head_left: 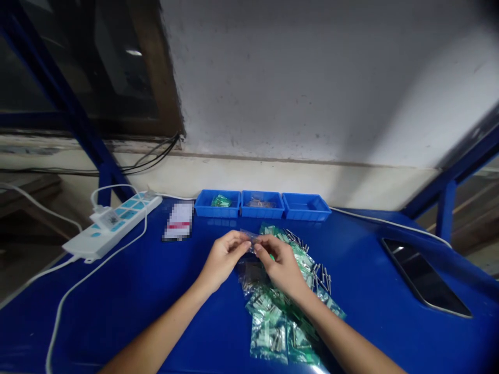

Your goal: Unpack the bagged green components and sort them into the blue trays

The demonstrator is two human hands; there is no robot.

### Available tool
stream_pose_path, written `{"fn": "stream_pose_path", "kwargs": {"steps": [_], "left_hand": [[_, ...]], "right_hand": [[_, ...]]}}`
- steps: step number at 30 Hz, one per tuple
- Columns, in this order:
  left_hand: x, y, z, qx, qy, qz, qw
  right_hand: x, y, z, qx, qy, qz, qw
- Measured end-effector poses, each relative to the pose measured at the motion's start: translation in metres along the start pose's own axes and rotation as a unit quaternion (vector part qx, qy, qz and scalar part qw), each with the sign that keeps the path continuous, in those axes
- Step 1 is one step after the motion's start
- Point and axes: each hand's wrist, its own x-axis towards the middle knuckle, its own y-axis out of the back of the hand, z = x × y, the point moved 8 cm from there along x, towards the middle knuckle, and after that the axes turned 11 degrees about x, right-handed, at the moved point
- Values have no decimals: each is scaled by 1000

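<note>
My left hand and my right hand meet over the middle of the blue table. Between them, thumbs and fingers pinch a small clear plastic bag; what is inside it cannot be made out. Below and right of my hands lies a spread of green-tinted plastic packets with metal pins inside. Loose metal pins rest by the right side of the spread. Under my hands is another clear packet with small parts, partly covered by the right hand.
Three blue trays line the back: the left tray holds green packets, the middle tray small brownish parts, beside the right tray. A power strip with cables stands left, near a white card. A phone lies right.
</note>
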Motion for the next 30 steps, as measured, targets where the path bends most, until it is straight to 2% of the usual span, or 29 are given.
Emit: {"fn": "stream_pose_path", "kwargs": {"steps": [4, 9, 12, 15, 17, 19, 21, 24, 26, 28, 30], "left_hand": [[-1, -6, 3, 47, -9, -40, 998], [-3, 1, 4, 174, -57, 13, 983], [-2, 2, 1, 207, -64, 17, 976], [2, 7, -12, 135, 18, 21, 991], [2, 4, -21, 43, 88, -9, 995], [1, -4, -19, -18, 101, -56, 993], [0, -5, -7, -7, 51, -64, 997], [-4, 6, 17, 127, -76, 15, 989], [-12, 8, 34, 233, -182, 59, 953], [-20, 4, 45, 310, -277, 73, 907], [-27, 0, 50, 352, -331, 78, 872]], "right_hand": [[-2, 0, -7, -56, 38, 4, 998], [-1, -2, -3, -73, 30, -10, 997], [-2, 0, -6, -78, 40, 2, 996], [-4, 3, -18, -124, 110, 16, 986], [-6, 1, -26, -153, 168, 1, 974], [-9, -3, -30, -164, 205, -19, 965], [-11, -4, -30, -169, 218, -23, 961], [-10, 0, -30, -172, 194, 1, 966], [-5, 1, -26, -151, 141, 1, 978], [-1, 1, -18, -103, 68, -19, 992], [2, 3, -12, -51, 16, -9, 999]]}}
